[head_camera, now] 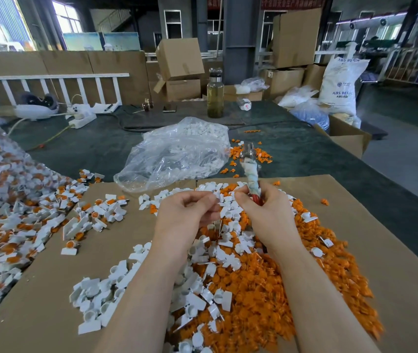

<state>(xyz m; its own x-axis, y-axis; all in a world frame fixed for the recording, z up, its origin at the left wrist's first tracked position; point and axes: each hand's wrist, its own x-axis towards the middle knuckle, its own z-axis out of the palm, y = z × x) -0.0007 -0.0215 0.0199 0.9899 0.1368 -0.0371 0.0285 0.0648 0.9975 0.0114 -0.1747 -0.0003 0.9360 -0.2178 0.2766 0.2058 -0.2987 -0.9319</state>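
My right hand grips a small hammer by its red, cloth-wrapped handle, with the metal head pointing away from me. My left hand pinches a small white plastic part between thumb and fingers, close to my right hand's fingertips. Both hands hover over a mixed heap of white plastic parts and orange plastic parts on a sheet of brown cardboard.
A heap of assembled white-and-orange pieces lies at the left. A clear plastic bag of white parts sits beyond the cardboard. Farther back stand a glass bottle, a power strip, cardboard boxes and a white resin sack.
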